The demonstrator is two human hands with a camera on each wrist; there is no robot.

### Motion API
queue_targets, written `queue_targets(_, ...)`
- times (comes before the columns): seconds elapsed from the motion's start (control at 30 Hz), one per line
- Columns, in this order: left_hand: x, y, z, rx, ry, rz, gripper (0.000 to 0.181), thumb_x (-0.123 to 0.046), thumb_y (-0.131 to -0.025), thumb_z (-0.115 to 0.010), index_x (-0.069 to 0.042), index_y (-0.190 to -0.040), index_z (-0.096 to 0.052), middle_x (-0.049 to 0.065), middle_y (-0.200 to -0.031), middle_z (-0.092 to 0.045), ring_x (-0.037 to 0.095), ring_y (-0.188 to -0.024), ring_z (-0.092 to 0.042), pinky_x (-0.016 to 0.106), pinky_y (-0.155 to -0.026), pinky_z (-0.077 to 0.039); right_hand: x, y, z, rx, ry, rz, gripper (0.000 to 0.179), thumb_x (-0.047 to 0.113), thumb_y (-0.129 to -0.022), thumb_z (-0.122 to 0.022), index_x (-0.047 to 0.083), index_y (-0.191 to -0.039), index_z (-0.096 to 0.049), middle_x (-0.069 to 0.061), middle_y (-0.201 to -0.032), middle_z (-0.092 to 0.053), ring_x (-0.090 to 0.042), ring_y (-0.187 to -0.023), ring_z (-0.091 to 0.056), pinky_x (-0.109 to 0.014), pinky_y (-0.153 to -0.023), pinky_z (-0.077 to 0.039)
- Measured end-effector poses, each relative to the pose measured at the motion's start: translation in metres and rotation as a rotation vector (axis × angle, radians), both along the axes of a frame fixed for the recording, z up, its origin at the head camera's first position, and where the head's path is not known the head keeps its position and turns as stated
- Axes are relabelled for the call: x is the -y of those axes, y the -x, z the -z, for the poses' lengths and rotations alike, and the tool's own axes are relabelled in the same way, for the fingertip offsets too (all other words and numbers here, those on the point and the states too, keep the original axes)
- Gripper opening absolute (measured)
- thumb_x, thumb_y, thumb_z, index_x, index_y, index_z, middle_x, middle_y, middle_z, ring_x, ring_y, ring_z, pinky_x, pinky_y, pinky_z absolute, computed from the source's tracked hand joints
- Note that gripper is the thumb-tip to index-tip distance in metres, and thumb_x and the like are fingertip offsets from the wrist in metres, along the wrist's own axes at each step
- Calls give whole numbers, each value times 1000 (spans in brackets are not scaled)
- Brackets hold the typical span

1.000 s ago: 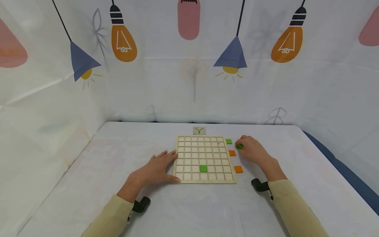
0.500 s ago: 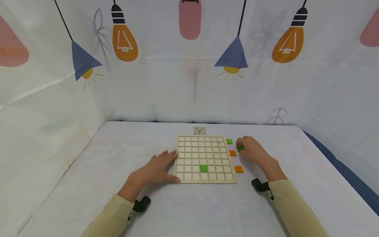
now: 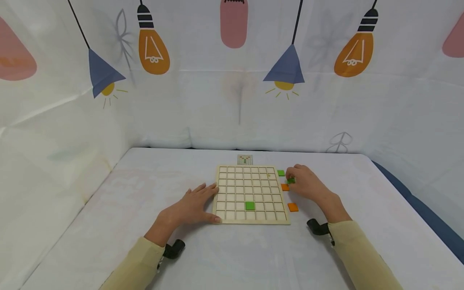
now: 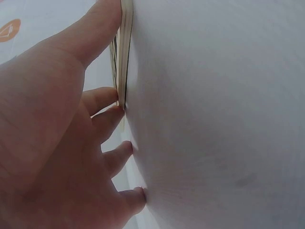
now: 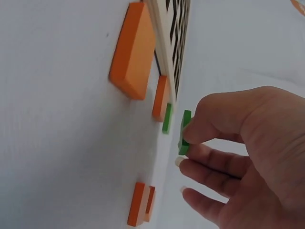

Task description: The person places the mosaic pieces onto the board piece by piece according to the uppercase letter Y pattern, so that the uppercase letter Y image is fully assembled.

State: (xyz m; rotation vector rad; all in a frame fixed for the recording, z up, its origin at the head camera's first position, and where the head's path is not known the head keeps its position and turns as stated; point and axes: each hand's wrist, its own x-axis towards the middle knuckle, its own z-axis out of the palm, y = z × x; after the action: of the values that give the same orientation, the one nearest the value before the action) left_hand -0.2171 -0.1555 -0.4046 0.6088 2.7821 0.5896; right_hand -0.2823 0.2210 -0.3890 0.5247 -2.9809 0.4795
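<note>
Left hand (image 3: 192, 206) spread, thumb at the near-left corner of the grid board (image 3: 240, 189), fingertips along its left edge; green square (image 3: 250, 206) seated second row up. Loose green tile (image 3: 281, 173) and orange tiles (image 3: 293, 207) off right edge, two oranges hidden under the hand in head view. Right hand (image 3: 307, 183) pinches held tile (image 5: 186, 122) above the counter (image 3: 232, 257), near edge-on, long axis up-down in wrist view, broad face unreadable, thumb covering part; room to counter's right edge.
</note>
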Motion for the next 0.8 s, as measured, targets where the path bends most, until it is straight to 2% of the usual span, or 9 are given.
queue_targets(0.33,-1,-1,-1,0,-7,-5,99,-59,-79,-76,-18,-157,-31,-1,-166,-24,32,-155,-16,67,-120,-14,18,-7,-6,16,77,-73,15,1,-79,-67,9,-92,-67,-7,-90,-61,-26,-88,-58,-36,-76,-48)
queue_targets(0.57,-2,-2,-2,8,-19,-10,99,-57,-79,-77,-18,-157,-31,0,-166,-24,33,-155,-16,67,-121,-12,31,-14,-11,27,79,-136,21,-3,-79,-62,9,-96,-67,-6,-93,-62,-28,-93,-58,-37,-78,-48)
queue_targets(0.8,-2,-2,-4,11,-10,-15,98,-57,-80,-77,-18,-157,-31,0,-166,-24,32,-155,-15,66,-121,-13,44,-19,-13,48,74,-165,16,2,-84,-65,10,-98,-67,-3,-96,-62,-23,-94,-56,-38,-83,-49)
